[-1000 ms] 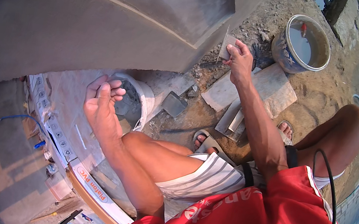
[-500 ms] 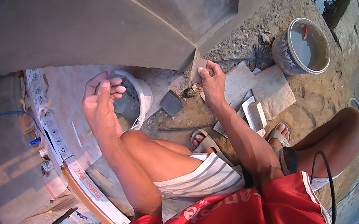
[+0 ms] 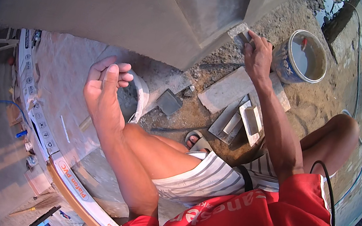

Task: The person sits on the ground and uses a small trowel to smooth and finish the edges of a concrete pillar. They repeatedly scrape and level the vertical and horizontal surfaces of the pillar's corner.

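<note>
Off the lower corner of the grey plastered wall (image 3: pixel 157 24), my right hand (image 3: pixel 260 57) is closed on a small flat float (image 3: pixel 238 33), a pale, speckled plate with a dark block on its back. Its face is turned away, so I cannot tell whether it touches the wall edge. In the air above a white-rimmed bucket (image 3: pixel 141 95), my left hand (image 3: pixel 105 87) is raised with loosely bent fingers and nothing visible in it. The hand partly hides the bucket. A dark grey square block (image 3: pixel 169 102) lies on the ground to the bucket's right.
Right of my right hand stands a pail of greyish water (image 3: pixel 301 58) with a red item in it. Flat slabs (image 3: pixel 225 89) and a pale box-shaped piece (image 3: pixel 251 119) lie before my feet. A hose (image 3: pixel 360 75) runs along the right; a long printed carton (image 3: pixel 79 187) lies left.
My right hand has moved the float from the wall's lower corner up and to the right, nearer the water pail. My left hand keeps about the same pose. The view has shifted slightly.
</note>
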Demonstrator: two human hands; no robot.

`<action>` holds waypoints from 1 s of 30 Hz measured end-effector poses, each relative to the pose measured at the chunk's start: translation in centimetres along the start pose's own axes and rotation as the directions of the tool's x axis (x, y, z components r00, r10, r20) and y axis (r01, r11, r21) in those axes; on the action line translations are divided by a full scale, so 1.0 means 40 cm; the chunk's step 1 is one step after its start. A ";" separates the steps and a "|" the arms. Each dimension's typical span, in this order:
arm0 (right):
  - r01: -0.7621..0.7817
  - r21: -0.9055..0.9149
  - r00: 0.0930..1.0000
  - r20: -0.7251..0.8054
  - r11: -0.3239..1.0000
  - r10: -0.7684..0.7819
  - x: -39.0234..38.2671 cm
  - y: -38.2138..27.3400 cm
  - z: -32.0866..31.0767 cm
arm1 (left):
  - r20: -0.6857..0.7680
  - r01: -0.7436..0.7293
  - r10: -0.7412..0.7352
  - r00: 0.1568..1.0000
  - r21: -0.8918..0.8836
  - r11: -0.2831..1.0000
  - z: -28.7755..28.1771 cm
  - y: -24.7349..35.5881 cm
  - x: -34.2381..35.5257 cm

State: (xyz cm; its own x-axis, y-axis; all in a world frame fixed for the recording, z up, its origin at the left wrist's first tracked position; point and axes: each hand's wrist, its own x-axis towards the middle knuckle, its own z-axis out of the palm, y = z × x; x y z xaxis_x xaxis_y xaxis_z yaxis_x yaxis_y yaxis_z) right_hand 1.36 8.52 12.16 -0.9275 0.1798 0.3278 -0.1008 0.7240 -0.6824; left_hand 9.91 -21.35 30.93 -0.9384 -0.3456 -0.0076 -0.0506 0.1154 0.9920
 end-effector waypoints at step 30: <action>-0.043 0.102 0.998 -0.032 0.994 0.047 -0.066 -0.035 0.029 | -0.011 -0.006 0.006 1.000 0.003 1.000 -0.003 0.004 -0.006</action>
State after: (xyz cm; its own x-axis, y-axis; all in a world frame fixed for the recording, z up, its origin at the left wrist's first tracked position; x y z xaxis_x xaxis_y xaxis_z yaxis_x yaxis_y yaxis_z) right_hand 3.56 6.25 11.51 -0.9193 0.2344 0.3160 -0.0965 0.6442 -0.7588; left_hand 10.17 -21.37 31.11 -0.9347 -0.3553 -0.0002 -0.0459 0.1201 0.9917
